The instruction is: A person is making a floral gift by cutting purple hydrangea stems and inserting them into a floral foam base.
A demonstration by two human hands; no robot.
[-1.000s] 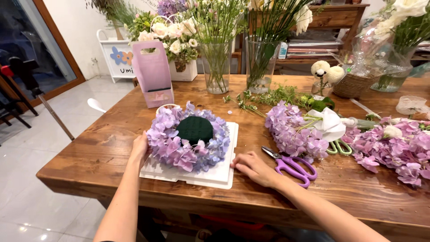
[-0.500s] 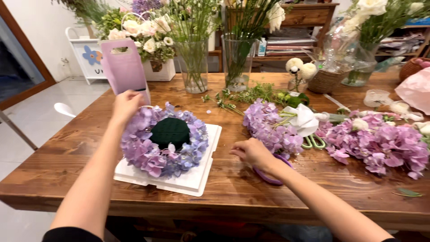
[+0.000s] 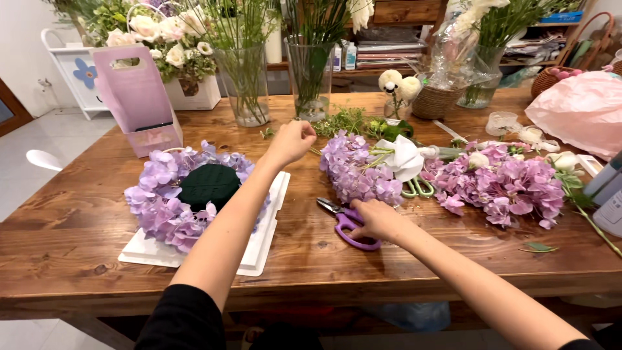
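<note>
Your left hand (image 3: 293, 139) was curled closed in the air above the wooden table (image 3: 78, 220), beyond the ring of lilac hydrangea florets around dark green foam (image 3: 194, 194); whether it pinched anything, cannot tell. Your right hand (image 3: 378, 220) lay to the right of that ring, fingers closed over the handles of the purple-handled scissors (image 3: 346, 223), flat on the table. A loose lilac hydrangea bunch (image 3: 359, 168) sat just behind the scissors

Glossy purple plastic handles on metal-bladed scissors (image 3: 350, 223); knotty, satin-finished wood bench (image 3: 78, 214); clear smooth glass vases (image 3: 245, 87).
</note>
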